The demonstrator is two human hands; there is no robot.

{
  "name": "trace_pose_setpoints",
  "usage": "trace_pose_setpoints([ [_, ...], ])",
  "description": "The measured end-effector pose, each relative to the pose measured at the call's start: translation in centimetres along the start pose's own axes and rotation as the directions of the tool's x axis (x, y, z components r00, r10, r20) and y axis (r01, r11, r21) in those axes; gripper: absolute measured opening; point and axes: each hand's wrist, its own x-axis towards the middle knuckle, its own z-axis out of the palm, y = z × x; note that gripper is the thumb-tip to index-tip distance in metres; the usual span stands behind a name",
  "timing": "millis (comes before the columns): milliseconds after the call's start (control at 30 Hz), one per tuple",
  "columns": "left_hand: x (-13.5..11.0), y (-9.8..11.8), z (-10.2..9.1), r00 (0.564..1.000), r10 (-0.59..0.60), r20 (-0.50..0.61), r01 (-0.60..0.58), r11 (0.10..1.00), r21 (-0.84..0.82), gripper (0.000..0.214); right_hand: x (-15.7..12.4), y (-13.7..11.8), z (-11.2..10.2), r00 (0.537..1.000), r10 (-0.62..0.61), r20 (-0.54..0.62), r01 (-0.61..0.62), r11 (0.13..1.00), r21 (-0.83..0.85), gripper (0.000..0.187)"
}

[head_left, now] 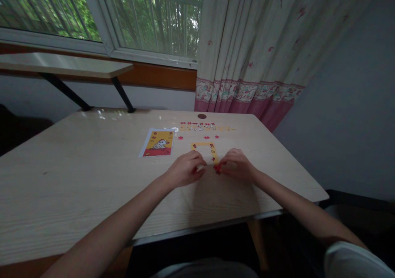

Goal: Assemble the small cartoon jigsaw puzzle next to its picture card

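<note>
A partly assembled jigsaw border (203, 144) of yellow pieces with red marks lies on the table, forming a top edge and a right side. At the lower end of that right side, my right hand (237, 165) pinches a red puzzle piece (217, 168) against the tabletop. My left hand (189, 167) rests by the border's left side and covers part of it; its fingers are bent, thumb and forefinger apart, with nothing visible between them. Left of it lies a picture sheet (159, 142) showing a white animal on yellow and red.
Behind the border, loose red pieces (206, 137) and rows of yellow and red pieces (205, 127) are spread out. A round dark spot (201, 116) is near the table's (92, 179) back edge. A raised shelf (68, 64) stands back left; a curtain (249, 56) hangs behind.
</note>
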Motion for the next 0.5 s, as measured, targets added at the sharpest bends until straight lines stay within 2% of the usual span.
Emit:
trace_pose_setpoints([
  [100,-0.4,0.5,-0.1,0.991,0.055,0.125,-0.056,0.998,0.006,0.018,-1.1,0.0,0.0,0.995,0.044,0.094,-0.046,0.999,0.014,0.024],
  [200,-0.3,1.3,0.1,0.976,0.079,0.204,-0.087,0.996,0.031,0.02,-1.6,-0.1,0.2,0.988,0.092,0.12,-0.095,0.995,0.016,0.025],
  [500,0.2,2.5,0.8,0.965,0.097,0.242,-0.122,0.988,0.092,0.02,-1.6,-0.2,0.2,0.982,0.095,0.163,-0.092,0.995,-0.024,0.026],
])
